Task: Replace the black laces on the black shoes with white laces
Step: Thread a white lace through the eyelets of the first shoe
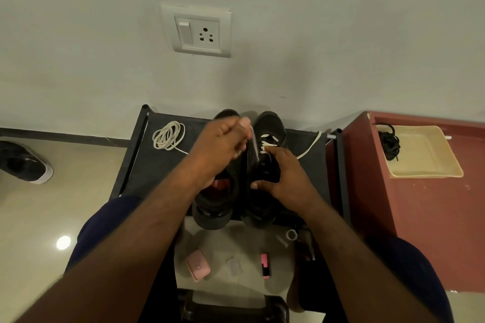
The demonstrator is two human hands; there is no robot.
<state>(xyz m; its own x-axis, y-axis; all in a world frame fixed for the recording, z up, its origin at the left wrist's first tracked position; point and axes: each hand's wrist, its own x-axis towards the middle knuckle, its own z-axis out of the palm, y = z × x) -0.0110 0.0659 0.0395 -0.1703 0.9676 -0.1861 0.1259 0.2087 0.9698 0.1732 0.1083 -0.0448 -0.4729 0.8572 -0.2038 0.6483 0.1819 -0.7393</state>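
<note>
Pinching lace — left hand beside shoe

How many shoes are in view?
3. Two black ones stand side by side on the rack: the left shoe, and the right shoe gripped by the right hand. A third shoe lies on the floor, far left.

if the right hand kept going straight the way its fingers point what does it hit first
The right hand points forward along the right black shoe it holds, so it would probably meet the white lace crossing the eyelets first, then the toe; depth is unclear.
</note>
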